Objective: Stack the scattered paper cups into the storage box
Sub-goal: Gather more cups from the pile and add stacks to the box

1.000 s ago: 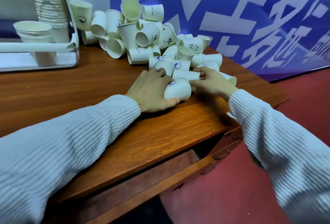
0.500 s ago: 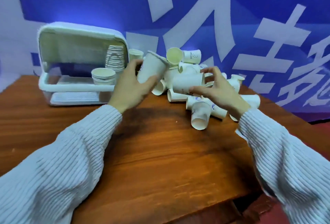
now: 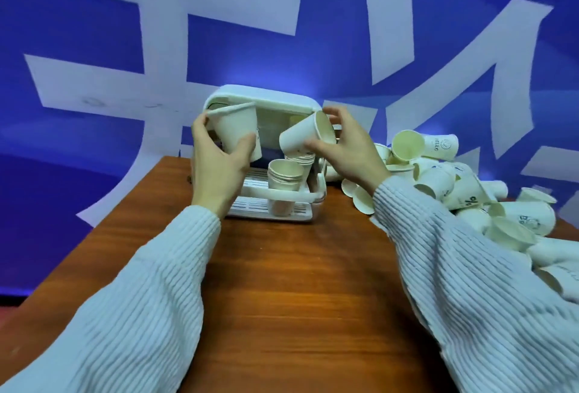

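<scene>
While both hands are raised in front of the storage box (image 3: 266,96), each grips one paper cup. The left hand (image 3: 219,170) has thumb and fingers curled round an upright cup (image 3: 235,127), mouth up and slightly tilted, at the box's upper left corner. The right hand (image 3: 351,154) holds a second cup (image 3: 302,138) tipped on its side, mouth facing right, directly above the box interior.

The white box stands open-fronted at the far edge of the wooden table (image 3: 297,283), its lid raised. Inside, a front stack of nested cups (image 3: 285,178) stands upright on the slotted floor behind the front rail. A second stack (image 3: 305,159) appears to stand just behind it, under the right hand's cup; its height cannot be judged, as the cup and hand cover it.

To the right of the box, a loose pile of cups (image 3: 454,182) lies scattered on the table, most on their sides, some bearing printed marks. Pale ribbed sleeves (image 3: 470,267) cover both forearms. A blue backdrop with large white characters (image 3: 219,16) stands behind the table.
</scene>
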A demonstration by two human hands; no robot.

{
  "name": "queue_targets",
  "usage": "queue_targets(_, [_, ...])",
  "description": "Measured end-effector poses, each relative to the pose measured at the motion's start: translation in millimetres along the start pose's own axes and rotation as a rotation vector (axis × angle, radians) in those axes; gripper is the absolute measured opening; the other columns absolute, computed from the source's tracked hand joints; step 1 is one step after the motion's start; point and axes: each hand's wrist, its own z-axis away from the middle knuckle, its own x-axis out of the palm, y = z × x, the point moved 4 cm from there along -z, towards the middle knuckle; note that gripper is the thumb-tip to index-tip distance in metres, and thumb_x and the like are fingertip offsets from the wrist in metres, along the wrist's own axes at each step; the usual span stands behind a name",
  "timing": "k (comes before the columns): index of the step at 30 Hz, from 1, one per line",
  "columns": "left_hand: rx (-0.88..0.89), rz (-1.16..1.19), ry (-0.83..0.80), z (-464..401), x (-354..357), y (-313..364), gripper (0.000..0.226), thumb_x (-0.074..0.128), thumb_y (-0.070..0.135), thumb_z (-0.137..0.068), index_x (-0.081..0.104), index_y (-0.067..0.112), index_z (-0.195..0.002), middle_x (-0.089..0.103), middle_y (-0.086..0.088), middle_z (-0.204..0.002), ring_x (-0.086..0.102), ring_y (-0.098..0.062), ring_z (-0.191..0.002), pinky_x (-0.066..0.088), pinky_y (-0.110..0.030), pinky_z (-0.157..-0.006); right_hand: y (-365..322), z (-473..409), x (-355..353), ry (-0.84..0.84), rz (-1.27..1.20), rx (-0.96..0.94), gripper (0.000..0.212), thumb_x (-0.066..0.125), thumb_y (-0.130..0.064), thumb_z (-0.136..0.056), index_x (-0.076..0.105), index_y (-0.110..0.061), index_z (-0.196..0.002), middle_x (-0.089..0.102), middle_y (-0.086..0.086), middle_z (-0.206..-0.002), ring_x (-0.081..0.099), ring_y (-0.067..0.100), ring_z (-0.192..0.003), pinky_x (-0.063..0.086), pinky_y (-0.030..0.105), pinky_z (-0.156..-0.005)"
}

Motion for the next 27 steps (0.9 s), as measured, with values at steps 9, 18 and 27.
queue_targets(9, [0.0, -0.079, -0.058, 0.0, 6.8, -20.1, 0.079, 0.075, 0.037, -0.083, 0.03, 0.036, -0.148, 0.049, 0.005, -0.139, 0.053, -0.016, -0.12, 0.049, -0.031, -0.098, 15.3, -5.1, 72.1, -0.508, 0.355, -0.058, 0.08, 0.065, -0.032, -0.098, 0.024, -0.012, -0.163, 0.026, 0.009, -0.168, 0.026, 0.021, -0.154, 0.018, 0.027, -0.122])
queue_targets(18, [0.085, -0.092, -0.102, -15.2, 35.8, -17.8, 0.077, 0.083, 0.026, -0.081, 0.037, 0.025, -0.143, 0.051, 0.007, -0.132, 0.05, -0.011, -0.118, 0.044, -0.01, -0.092, 44.0, 11.6, 91.0, -0.318, -0.088, 0.059, 0.11, 0.079, -0.045, -0.079, 0.009, -0.037, -0.164, 0.034, -0.003, -0.166, 0.038, 0.01, -0.148, 0.028, 0.043, -0.126])
queue_targets(27, [0.217, -0.938, -0.426, -6.5, 81.1, -47.9, 0.079, 0.036, 0.071, -0.083, 0.05, 0.026, -0.147, 0.047, -0.002, -0.152, 0.035, -0.029, -0.142, 0.026, -0.05, -0.117, 54.2, 9.7, 95.4, -0.288, -0.137, 0.094, 0.121, 0.069, -0.017, -0.081, -0.019, -0.036, -0.16, 0.029, 0.009, -0.167, 0.033, 0.013, -0.15, 0.027, 0.042, -0.126])
